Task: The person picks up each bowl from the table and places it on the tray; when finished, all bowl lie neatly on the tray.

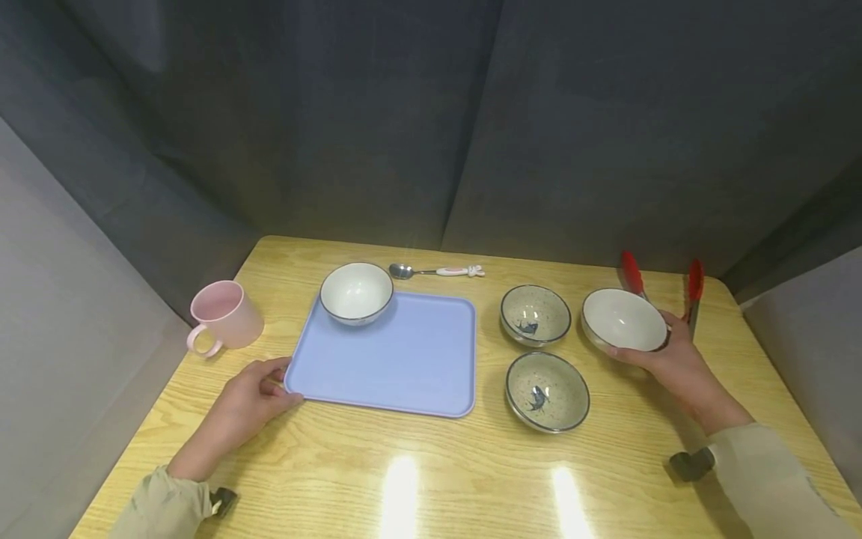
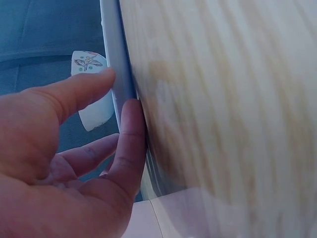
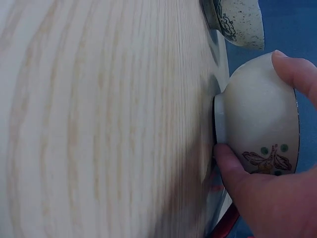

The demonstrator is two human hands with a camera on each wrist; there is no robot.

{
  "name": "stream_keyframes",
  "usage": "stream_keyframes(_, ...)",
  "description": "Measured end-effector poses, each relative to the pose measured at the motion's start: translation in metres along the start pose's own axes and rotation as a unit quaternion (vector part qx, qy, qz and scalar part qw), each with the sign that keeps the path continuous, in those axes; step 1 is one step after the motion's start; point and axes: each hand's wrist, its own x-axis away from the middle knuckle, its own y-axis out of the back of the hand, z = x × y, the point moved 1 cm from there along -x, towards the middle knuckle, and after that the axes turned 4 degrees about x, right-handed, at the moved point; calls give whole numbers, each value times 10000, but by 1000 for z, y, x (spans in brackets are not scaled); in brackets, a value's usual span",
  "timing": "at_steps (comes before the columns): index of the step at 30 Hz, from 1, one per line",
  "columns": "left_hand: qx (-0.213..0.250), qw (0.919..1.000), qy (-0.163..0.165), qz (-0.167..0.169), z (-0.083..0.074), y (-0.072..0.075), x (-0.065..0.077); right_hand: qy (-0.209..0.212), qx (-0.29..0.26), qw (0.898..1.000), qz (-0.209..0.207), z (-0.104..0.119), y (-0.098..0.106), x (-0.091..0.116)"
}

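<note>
My left hand grips the near left corner of a lavender-blue tray. In the left wrist view its thumb lies against the tray rim and a finger meets the edge from the table side. A white bowl sits on the tray's far left corner. On the right, my right hand holds a second white bowl by its side, thumb near the rim. The right wrist view shows a leaf pattern on that bowl and a finger beside its foot. Whether its foot touches the table is unclear.
Two speckled bowls with blue motifs stand between tray and right hand. Red-tipped tongs lie behind the held bowl. A spoon lies behind the tray. A pink mug stands at the left edge. Dark curtain backs the table.
</note>
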Motion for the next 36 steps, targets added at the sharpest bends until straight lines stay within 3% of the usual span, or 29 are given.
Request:
stream_keyframes(17,-67,10000,-8,-2,-1,0,-1,-77,58,10000,-11,-2,2,5)
stream_keyframes(27,-64,10000,21,-5,-1,1,-2,233,-259,9993,-111,12,5,5)
stream_keyframes(36,-49,10000,26,-24,1,0,-1,463,-221,9986,-109,33,7,8)
